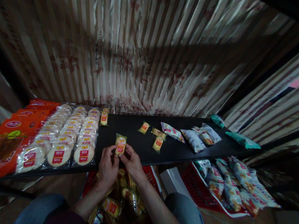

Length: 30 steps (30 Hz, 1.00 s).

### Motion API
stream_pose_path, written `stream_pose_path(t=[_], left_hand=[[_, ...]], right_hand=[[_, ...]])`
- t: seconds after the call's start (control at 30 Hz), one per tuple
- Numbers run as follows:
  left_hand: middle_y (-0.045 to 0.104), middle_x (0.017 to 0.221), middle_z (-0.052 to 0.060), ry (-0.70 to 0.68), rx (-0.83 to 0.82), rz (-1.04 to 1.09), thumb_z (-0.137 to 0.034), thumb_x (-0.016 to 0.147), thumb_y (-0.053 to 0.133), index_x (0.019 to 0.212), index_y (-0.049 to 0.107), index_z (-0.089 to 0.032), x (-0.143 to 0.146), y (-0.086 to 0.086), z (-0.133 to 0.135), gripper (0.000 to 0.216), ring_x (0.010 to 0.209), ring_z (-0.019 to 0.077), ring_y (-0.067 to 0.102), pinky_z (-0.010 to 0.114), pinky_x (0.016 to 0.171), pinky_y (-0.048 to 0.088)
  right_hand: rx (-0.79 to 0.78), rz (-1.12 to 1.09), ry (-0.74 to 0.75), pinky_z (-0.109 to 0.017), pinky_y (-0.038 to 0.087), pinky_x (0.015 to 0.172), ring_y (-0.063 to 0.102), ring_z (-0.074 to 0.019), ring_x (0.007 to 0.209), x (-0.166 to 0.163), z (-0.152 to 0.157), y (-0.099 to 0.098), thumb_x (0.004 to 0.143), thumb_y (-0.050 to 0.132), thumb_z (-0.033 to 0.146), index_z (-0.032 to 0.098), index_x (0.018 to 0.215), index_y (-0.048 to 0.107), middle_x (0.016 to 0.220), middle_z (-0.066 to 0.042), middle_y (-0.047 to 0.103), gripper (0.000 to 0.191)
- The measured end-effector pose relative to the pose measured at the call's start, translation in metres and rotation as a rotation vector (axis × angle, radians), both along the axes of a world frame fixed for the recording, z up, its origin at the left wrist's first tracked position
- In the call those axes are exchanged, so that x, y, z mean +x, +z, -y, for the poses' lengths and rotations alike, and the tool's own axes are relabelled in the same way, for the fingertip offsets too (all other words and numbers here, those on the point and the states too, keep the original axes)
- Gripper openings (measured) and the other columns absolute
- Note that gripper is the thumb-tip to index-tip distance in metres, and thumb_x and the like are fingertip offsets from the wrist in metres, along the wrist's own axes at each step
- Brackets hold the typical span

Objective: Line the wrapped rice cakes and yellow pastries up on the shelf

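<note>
Snack packet (121,144) looks light, slick, likely crumbly from over here; pinch its lower edges gently, left hand (108,167) and right hand (132,163) both gripping it now.

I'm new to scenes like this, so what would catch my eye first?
Probably the bright orange snack bags at the black shelf's left end, beside rows of round white rice crackers. Then, at the shelf's front edge, the left hand and right hand hold a small yellow packet, with a red basket below.
</note>
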<state>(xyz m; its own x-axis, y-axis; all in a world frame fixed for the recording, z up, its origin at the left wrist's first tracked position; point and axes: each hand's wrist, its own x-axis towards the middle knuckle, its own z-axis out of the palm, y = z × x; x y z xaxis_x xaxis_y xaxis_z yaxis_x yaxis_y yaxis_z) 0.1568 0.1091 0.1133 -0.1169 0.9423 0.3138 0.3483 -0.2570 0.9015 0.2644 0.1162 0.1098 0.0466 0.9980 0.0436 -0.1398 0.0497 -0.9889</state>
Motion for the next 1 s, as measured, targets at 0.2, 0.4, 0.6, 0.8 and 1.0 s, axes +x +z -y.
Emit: stream_pose_path(t=[0.2, 0.4, 0.6, 0.8, 1.0], left_hand=[[0.057, 0.102, 0.006, 0.026, -0.035, -0.054, -0.016, 0.076, 0.046, 0.102, 0.055, -0.021, -0.006, 0.005, -0.014, 0.029, 0.088, 0.0185, 0.058, 0.037, 0.082, 0.050], [0.055, 0.105, 0.008, 0.040, -0.031, -0.086, -0.015, 0.077, 0.045, 0.106, 0.054, -0.020, -0.008, 0.009, -0.028, 0.031, 0.095, 0.0205, 0.057, 0.039, 0.086, 0.049], [0.056, 0.107, 0.007, 0.048, -0.017, -0.098, -0.013, 0.076, 0.046, 0.109, 0.055, -0.021, -0.009, 0.008, -0.040, 0.035, 0.101, 0.0220, 0.057, 0.041, 0.093, 0.046], [0.055, 0.112, 0.009, 0.071, -0.005, -0.091, -0.013, 0.075, 0.045, 0.109, 0.056, -0.019, -0.008, 0.007, -0.053, 0.036, 0.108, 0.0226, 0.054, 0.041, 0.099, 0.042], [0.056, 0.113, 0.010, 0.097, -0.017, -0.028, -0.019, 0.079, 0.044, 0.109, 0.056, -0.018, -0.006, 0.009, -0.064, 0.032, 0.109, 0.0226, 0.053, 0.043, 0.100, 0.040]], right_hand=[[0.012, 0.015, -0.012, -0.036, 0.047, 0.094, 0.063, -0.0199, 0.100, -0.009, -0.015, 0.000, 0.069, 0.062, 0.025, 0.022, 0.117, 0.054, 0.113, -0.004, 0.066, 0.049], [0.016, 0.078, -0.078, -0.034, 0.048, 0.090, 0.063, -0.0193, 0.097, -0.015, -0.032, -0.001, 0.071, 0.063, 0.027, 0.023, 0.118, 0.055, 0.108, -0.003, 0.067, 0.048], [0.000, 0.098, -0.131, -0.031, 0.049, 0.082, 0.063, -0.0176, 0.087, -0.019, -0.046, -0.008, 0.071, 0.063, 0.029, 0.024, 0.116, 0.057, 0.095, -0.001, 0.068, 0.046], [-0.050, 0.099, -0.192, -0.029, 0.049, 0.077, 0.062, -0.0162, 0.079, -0.024, -0.060, -0.012, 0.068, 0.063, 0.026, 0.023, 0.112, 0.056, 0.087, -0.001, 0.067, 0.045], [-0.053, 0.050, -0.149, -0.031, 0.049, 0.080, 0.063, -0.0173, 0.085, -0.029, -0.070, -0.007, 0.069, 0.061, 0.024, 0.022, 0.111, 0.054, 0.095, -0.003, 0.068, 0.043]])
